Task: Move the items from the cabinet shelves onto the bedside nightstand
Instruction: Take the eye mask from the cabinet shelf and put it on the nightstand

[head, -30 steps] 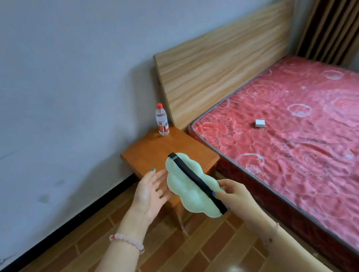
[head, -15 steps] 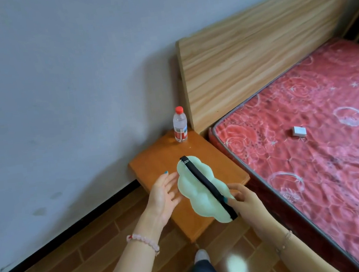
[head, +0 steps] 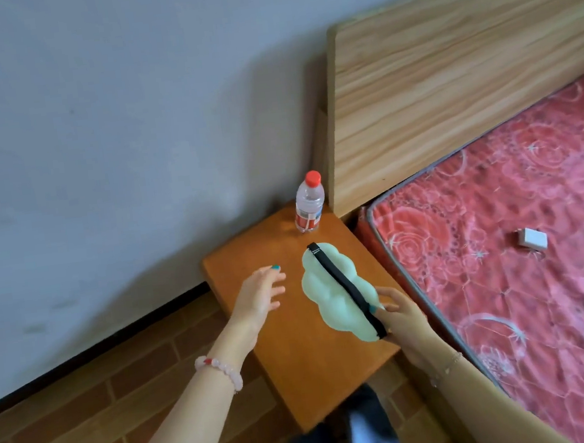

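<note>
— What are the hands doing?
— The right hand (head: 401, 312) pinches the near end of a mint-green cloud-shaped sleep mask with a black strap (head: 331, 286) over the orange wooden nightstand (head: 299, 353). The left hand (head: 259, 297), fingers spread, has let go and drawn aside.
— Any labels?
— A clear plastic bottle with a red cap (head: 308, 202) at the back; its red-and-white label is unreadable. Grey wall, brick-pattern floor, red mattress (head: 529, 247) alongside.

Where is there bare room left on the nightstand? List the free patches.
On the nightstand, bare wood shows at the near end, below the eye mask and between both forearms, and along the wall side under the open left hand. The back corner holds the water bottle; the bed side is crowded by the mask and right hand.
</note>
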Demonstrator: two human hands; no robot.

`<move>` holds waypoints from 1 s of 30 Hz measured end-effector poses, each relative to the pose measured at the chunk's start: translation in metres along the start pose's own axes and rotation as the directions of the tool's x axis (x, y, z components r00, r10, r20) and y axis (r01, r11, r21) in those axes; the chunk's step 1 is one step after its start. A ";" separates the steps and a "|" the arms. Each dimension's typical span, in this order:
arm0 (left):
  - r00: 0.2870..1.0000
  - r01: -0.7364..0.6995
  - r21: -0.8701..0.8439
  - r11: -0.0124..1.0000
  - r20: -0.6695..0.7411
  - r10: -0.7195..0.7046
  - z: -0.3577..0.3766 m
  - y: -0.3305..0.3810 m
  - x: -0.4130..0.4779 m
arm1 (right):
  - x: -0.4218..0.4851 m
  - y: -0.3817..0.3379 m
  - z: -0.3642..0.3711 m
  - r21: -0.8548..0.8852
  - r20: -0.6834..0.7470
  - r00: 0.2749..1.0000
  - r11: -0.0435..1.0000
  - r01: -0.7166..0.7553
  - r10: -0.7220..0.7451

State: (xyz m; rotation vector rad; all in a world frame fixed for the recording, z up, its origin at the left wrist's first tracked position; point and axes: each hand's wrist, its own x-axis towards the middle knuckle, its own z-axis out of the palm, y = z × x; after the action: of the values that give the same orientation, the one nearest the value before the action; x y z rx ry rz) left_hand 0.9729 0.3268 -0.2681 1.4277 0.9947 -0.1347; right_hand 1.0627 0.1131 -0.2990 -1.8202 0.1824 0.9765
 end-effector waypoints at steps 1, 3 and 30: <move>0.998 -0.057 0.108 0.993 -0.032 0.061 0.001 0.001 0.006 | 0.014 -0.002 -0.002 0.018 -0.009 1.000 1.000 -0.022 0.022; 0.981 -0.152 0.295 0.943 -0.071 0.180 0.003 0.003 0.014 | 0.043 -0.004 -0.004 0.022 -0.030 0.998 0.998 -0.053 0.053; 0.868 -0.078 0.948 0.309 -0.088 0.489 0.059 0.009 0.036 | 0.180 -0.003 -0.037 -0.367 0.055 0.985 0.921 -0.131 0.161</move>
State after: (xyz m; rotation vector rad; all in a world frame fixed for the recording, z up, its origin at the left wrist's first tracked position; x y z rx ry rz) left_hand 1.0293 0.2953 -0.2945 2.8090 0.9423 -0.1797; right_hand 1.2028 0.1373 -0.4150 -2.1190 0.0901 1.2553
